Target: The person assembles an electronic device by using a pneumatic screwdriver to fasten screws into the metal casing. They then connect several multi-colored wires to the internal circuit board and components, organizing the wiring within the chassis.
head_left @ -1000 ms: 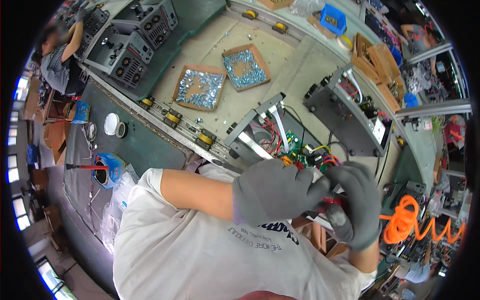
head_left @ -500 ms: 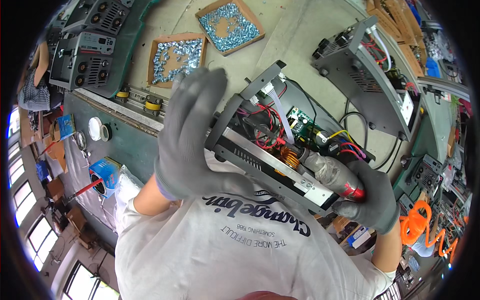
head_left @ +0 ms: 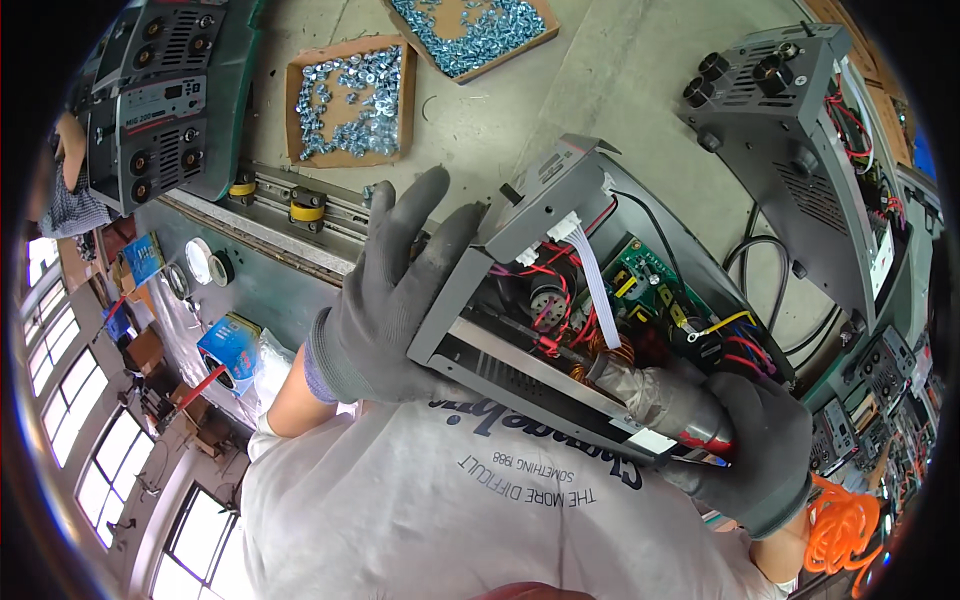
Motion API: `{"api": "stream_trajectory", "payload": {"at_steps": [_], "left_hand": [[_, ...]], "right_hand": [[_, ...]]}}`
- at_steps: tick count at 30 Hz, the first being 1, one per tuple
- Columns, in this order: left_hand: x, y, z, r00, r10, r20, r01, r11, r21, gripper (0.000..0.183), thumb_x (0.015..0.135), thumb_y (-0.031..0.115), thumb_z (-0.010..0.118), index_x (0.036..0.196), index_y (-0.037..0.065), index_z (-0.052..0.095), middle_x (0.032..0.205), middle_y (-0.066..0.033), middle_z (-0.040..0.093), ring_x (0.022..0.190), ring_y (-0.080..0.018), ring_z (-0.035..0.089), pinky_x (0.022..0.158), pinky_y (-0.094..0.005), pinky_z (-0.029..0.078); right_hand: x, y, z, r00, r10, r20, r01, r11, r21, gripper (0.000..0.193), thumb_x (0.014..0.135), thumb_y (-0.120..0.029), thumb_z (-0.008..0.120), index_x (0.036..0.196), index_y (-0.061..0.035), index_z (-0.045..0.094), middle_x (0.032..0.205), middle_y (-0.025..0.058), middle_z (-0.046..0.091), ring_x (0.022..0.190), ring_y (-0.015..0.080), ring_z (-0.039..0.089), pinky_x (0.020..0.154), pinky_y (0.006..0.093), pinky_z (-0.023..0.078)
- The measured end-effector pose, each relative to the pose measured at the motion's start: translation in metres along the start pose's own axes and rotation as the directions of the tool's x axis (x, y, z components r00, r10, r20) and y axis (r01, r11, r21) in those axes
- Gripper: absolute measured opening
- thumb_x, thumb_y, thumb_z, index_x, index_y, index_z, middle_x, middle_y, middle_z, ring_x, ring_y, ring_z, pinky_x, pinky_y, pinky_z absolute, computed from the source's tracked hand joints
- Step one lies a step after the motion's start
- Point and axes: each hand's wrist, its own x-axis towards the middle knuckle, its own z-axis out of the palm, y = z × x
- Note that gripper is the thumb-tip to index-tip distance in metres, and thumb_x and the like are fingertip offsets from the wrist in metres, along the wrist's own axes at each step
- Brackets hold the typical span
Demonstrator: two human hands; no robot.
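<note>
Partly hidden, a taped, red-banded tool [head_left: 685,408] reaches into the wires [head_left: 553,290] of an open grey machine housing [head_left: 515,393] close to the person's front; its tip cannot be made out. The right hand [head_left: 755,450] curls around the tool's rear — some fingers out of sight. The left hand [head_left: 385,325] stands raised against the housing's left end — fingers spread, thumb unclear.

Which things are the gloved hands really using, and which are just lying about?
In use:
open metal box, left hand at its panel end
grey tool with a red band, held by the right hand

Seemingly just lying about:
blue tin
two cardboard trays of metal parts, untouched
</note>
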Motion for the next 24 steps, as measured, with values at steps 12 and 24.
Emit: {"api": "stream_trajectory", "payload": {"at_steps": [12,24], "left_hand": [[0.0,-0.002,-0.003,0.998,-0.046,0.042,0.05,0.995,-0.089,0.1,0.066,0.063,0.082,0.132,-0.005,0.053,0.139,-0.0326,0.047,0.133,-0.0556,0.041,0.108,-0.0691,0.032],[0.004,-0.001,0.009,0.992,0.069,-0.105,-0.069,0.998,0.002,0.087,0.07,0.057,0.08,0.122,-0.009,0.059,0.132,-0.0328,0.051,0.125,-0.0554,0.045,0.097,-0.0642,0.044]], "right_hand": [[-0.001,-0.01,0.007,1.0,0.005,-0.013,-0.007,0.992,-0.127,0.075,0.062,-0.049,0.086,0.116,-0.0012,0.064,0.086,0.0101,0.068,0.069,0.0316,0.064,0.059,0.041,0.051],[0.0,-0.017,0.011,0.999,0.024,0.043,-0.023,0.999,-0.038,0.074,0.069,-0.041,0.084,0.126,-0.001,0.059,0.097,0.0149,0.07,0.07,0.0344,0.062,0.062,0.0416,0.052]]}}
